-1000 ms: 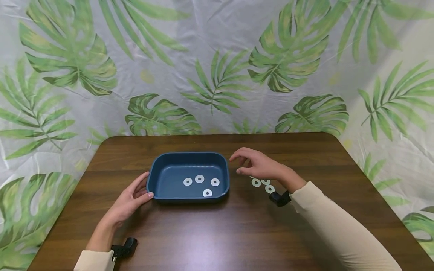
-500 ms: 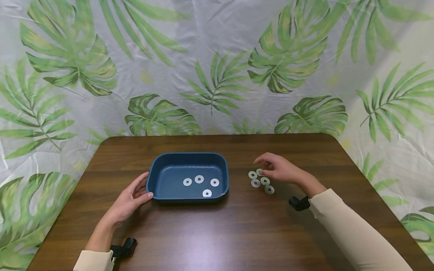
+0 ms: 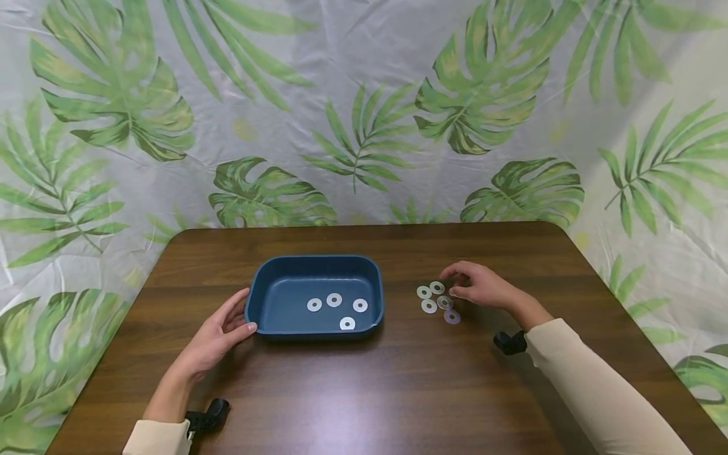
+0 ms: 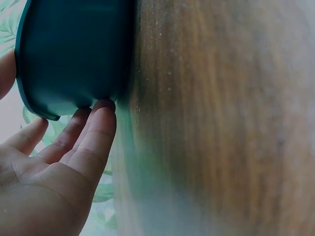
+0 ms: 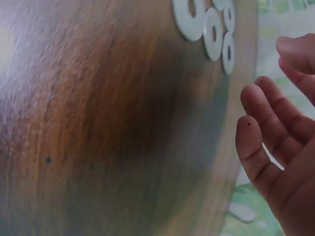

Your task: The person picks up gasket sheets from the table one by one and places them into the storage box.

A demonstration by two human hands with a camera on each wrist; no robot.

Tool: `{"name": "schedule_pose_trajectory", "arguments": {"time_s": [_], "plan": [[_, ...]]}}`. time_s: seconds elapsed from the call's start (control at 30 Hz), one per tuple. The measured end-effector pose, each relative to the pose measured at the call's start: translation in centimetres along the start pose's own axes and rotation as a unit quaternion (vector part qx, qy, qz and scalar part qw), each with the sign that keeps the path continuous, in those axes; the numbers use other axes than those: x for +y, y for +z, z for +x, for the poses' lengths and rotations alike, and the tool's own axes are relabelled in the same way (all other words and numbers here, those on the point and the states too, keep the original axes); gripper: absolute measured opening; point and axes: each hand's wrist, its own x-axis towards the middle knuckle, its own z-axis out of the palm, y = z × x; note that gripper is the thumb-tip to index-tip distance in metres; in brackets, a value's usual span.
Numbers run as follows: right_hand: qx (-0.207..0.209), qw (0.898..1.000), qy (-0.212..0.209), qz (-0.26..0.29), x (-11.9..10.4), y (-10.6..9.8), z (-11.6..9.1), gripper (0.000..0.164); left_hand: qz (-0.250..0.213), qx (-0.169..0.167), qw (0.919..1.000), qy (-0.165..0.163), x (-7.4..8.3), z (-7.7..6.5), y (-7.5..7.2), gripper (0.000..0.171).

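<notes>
A dark blue tray (image 3: 315, 265) stands on the table with several flat washers (image 3: 334, 300) lying inside it. At its left end, my left hand (image 3: 213, 341) rests fingertips against the outer wall, thumb at the near corner of the rim. The left wrist view shows those fingers (image 4: 96, 142) nearly straight against the tray wall (image 4: 74, 54). To the right of the tray, several pale washers (image 3: 429, 306) form a loose cluster on the wood. My right hand (image 3: 483, 287) hovers just right of them, fingers loosely bent, nothing seen between them.
The brown wooden table (image 3: 341, 392) has rounded far corners. Behind it hangs a pale cloth (image 3: 364, 208) printed with green leaves. A black wrist camera (image 3: 509, 342) sits on the right wrist, another black camera (image 3: 210, 416) on the left.
My right hand has moved rightward from beside the tray, over the washer cluster, to its right side, uncovering washers. The left hand and tray have stayed in place.
</notes>
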Motion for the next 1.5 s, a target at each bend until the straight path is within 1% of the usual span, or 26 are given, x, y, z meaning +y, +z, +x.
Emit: {"name": "schedule_pose_trajectory", "arguments": {"time_s": [0.17, 0.3, 0.4, 0.63, 0.73, 0.97, 1.07, 1.23, 1.33, 1.5], "plan": [[0.004, 1.000, 0.005, 0.011, 0.6, 0.2, 0.4, 0.030, -0.001, 0.000, 1.0000, 0.001, 0.0, 0.0, -0.1, 0.072], [0.010, 1.000, -0.002, 0.003, 0.6, 0.5, 1.0, 0.030, 0.001, 0.000, 1.0000, 0.003, 0.0, 0.0, -0.1, 0.072], [0.010, 1.000, -0.006, -0.016, 0.6, 0.9, 1.6, 0.030, 0.000, 0.001, 1.0000, 0.000, 0.0, 0.0, -0.1, 0.073], [0.008, 0.996, -0.040, -0.077, 0.8, 1.7, 2.5, 0.029, 0.000, -0.002, 1.0000, 0.003, 0.0, 0.1, 0.0, 0.073], [0.009, 0.994, -0.040, -0.101, 1.0, 2.0, 2.5, 0.027, -0.001, -0.004, 1.0000, 0.006, 0.0, 0.1, 0.0, 0.073], [0.017, 0.994, -0.024, -0.109, 1.0, 2.4, 2.6, 0.028, -0.005, -0.004, 0.9999, 0.009, -0.2, 0.0, 0.0, 0.071], [0.018, 0.993, -0.007, -0.114, 0.7, 2.4, 2.7, 0.028, -0.005, -0.004, 0.9999, 0.008, -0.2, 0.0, 0.0, 0.071], [0.005, 0.992, 0.023, -0.127, 0.1, 2.0, 3.1, 0.024, -0.003, -0.002, 1.0000, 0.003, -0.2, 0.0, 0.0, 0.072], [-0.005, 0.991, 0.033, -0.128, 0.0, 1.9, 3.5, 0.022, -0.001, -0.001, 1.0000, 0.003, -0.2, 0.0, 0.0, 0.072], [-0.003, 0.992, 0.039, -0.121, 0.0, 2.0, 3.5, 0.023, -0.001, -0.003, 1.0000, 0.001, 0.0, -0.1, 0.0, 0.072]]}}
